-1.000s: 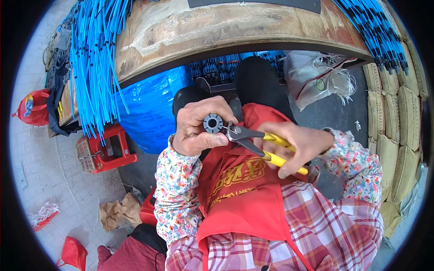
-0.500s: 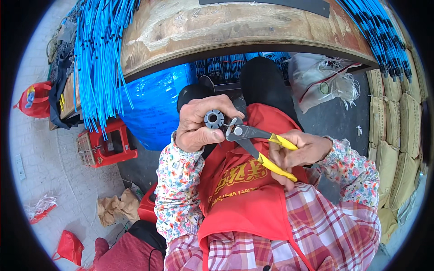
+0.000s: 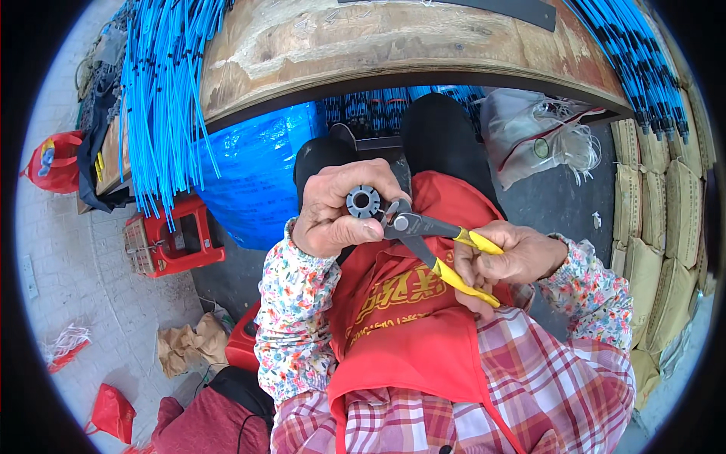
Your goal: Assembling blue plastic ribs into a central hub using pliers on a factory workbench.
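1. We gripped the dark slotted cylinder (image 3: 352, 203), ring end up, in our left hand (image 3: 325, 206) above the red apron (image 3: 408, 371).
2. Our right hand (image 3: 508, 253) held the yellow-handled end-cutting pliers (image 3: 435, 228) — handles apart, head just beside the cylinder.
3. We couldn't tell whether the jaws bit anything.

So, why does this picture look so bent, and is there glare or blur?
Head view: the fisheye lens bows the front edge of the wooden table, with black corners all round; same head view: whitish glare on the blue plastic bag; again in the head view: no strong blur on the right hand or yellow-handled pliers.
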Demonstrator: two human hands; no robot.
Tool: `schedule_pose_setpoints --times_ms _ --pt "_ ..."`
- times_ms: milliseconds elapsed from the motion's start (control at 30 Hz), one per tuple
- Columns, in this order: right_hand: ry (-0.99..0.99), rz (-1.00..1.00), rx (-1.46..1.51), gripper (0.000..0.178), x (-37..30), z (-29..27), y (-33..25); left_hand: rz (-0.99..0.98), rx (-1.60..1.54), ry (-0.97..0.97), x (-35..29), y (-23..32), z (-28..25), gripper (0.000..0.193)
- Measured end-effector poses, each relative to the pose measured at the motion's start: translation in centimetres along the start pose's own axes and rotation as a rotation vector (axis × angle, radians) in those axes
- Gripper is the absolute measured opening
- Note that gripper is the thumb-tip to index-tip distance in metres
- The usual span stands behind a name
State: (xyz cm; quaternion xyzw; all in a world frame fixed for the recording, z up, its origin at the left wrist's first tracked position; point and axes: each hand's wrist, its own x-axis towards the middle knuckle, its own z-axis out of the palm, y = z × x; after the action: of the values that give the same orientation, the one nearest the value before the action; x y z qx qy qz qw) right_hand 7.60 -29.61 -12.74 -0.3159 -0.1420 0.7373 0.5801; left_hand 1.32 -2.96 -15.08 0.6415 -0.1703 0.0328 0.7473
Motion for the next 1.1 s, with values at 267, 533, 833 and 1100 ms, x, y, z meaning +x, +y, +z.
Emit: schedule_pose_setpoints --times_ms 267,533,833,1100 --pt "0.029 -0.227 -0.012 0.03 2.1 1.1 1.7 -0.047 -0.049 0.065 -0.1 -0.1 -0.6 0.045" --pt "0.276 -0.146 -0.3 0.028 0.7 1.7 -0.1 -0.003 -0.014 0.096 0.2 -0.5 -0.4 0.065" --pt "0.427 0.009 -0.661 0.032 -1.7 3.8 -4.3 -0.125 0.096 0.031 0.7 0.3 0.2 0.083" --pt "0.459 0.032 -1.03 0.026 -2.1 5.0 -6.6 -0.119 0.145 0.03 1.2 0.2 0.6 0.078"
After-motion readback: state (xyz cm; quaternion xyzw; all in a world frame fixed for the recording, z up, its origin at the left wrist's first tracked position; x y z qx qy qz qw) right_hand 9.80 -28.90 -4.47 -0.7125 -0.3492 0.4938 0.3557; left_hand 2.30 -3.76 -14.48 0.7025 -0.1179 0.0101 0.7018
